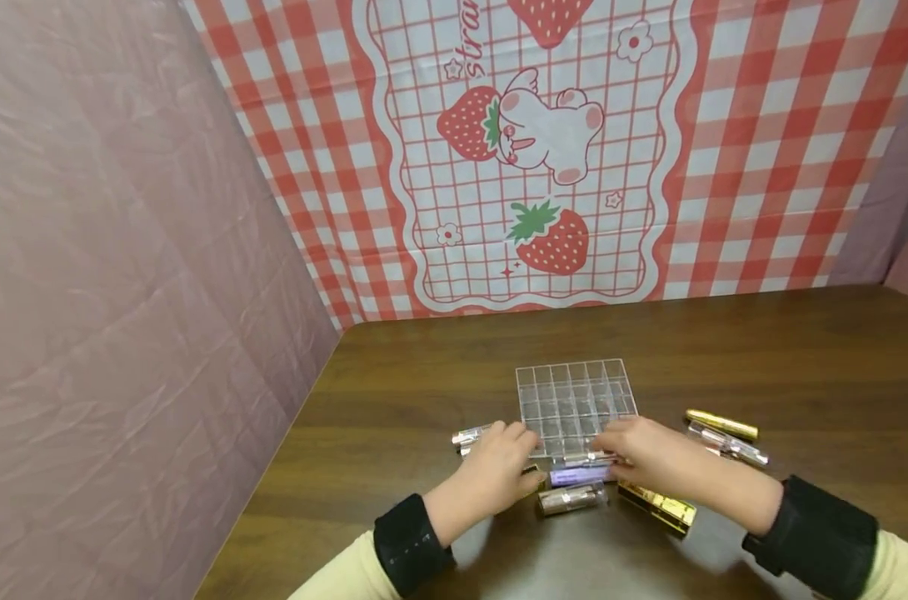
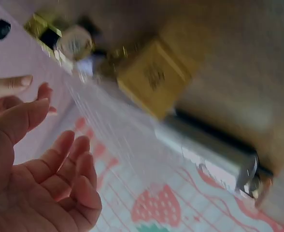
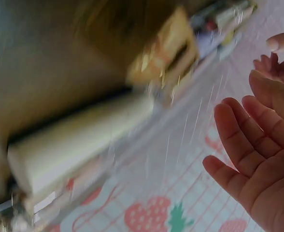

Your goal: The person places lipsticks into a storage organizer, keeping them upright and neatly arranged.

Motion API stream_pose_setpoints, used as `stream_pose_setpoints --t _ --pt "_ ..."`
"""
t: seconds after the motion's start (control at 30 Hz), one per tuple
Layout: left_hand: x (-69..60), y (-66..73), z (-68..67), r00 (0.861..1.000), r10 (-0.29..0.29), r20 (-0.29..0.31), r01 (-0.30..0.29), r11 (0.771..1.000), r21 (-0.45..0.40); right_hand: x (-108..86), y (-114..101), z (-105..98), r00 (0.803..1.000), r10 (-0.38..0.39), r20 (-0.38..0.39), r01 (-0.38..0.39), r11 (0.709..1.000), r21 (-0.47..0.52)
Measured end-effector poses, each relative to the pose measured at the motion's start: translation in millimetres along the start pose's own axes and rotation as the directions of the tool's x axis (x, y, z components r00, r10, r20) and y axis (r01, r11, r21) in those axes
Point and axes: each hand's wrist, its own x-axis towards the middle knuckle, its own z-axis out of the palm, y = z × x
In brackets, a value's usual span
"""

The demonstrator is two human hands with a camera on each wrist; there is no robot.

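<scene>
In the head view, a clear compartment organizer (image 1: 570, 364) lies on the table with a hand at each near corner. My left hand (image 1: 499, 467) is by its left corner, and in the left wrist view its fingers (image 2: 86, 166) are loosely bent with nothing in them. My right hand (image 1: 645, 450) is by the right corner; the right wrist view shows its fingers (image 3: 234, 140) spread and holding nothing. Between the hands lie a purple tube (image 1: 580, 476) and a silver lipstick-like tube (image 1: 570, 499). A gold box (image 1: 660, 507) lies below the right hand. Whether either hand touches the organizer is unclear.
More silver tubes (image 1: 469, 436) lie left of the organizer, partly behind the left hand. A gold tube (image 1: 722, 423) and a clear-and-silver tube (image 1: 730, 443) lie to the right. A checked strawberry cloth (image 1: 769, 167) hangs behind the brown table (image 1: 424, 358).
</scene>
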Motion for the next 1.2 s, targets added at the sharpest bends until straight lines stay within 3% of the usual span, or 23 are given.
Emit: stream_pose_setpoints --t 0.1,0.37,0.67,0.8,1.07,1.2 --pt "-2.5 7.0 3.2 0.997 0.067 0.03 -0.068 0.997 0.03 -0.2 -7 11 0.998 -0.065 0.001 0.065 0.998 -0.003" --pt "-1.8 14.3 6.6 0.989 0.101 0.105 -0.112 0.989 0.097 0.0 -18 25 0.995 -0.098 0.003 0.097 0.974 -0.205" --pt "-4.1 17.8 7.1 0.988 0.11 0.113 -0.121 0.988 0.099 1.9 -17 34 0.99 -0.135 0.036 0.139 0.971 -0.193" --pt "-5.5 19.2 9.2 0.987 0.113 0.115 -0.124 0.987 0.098 0.6 -19 36 0.993 -0.099 0.066 0.11 0.977 -0.181" --pt "-4.6 22.5 11.8 0.985 0.1 0.141 -0.118 0.986 0.121 -2.5 -25 40 0.993 0.038 0.111 -0.021 0.989 -0.144" --pt "-5.2 24.6 14.2 0.987 0.082 0.139 -0.101 0.986 0.133 -2.1 -26 41 0.994 0.037 0.104 -0.023 0.991 -0.135"
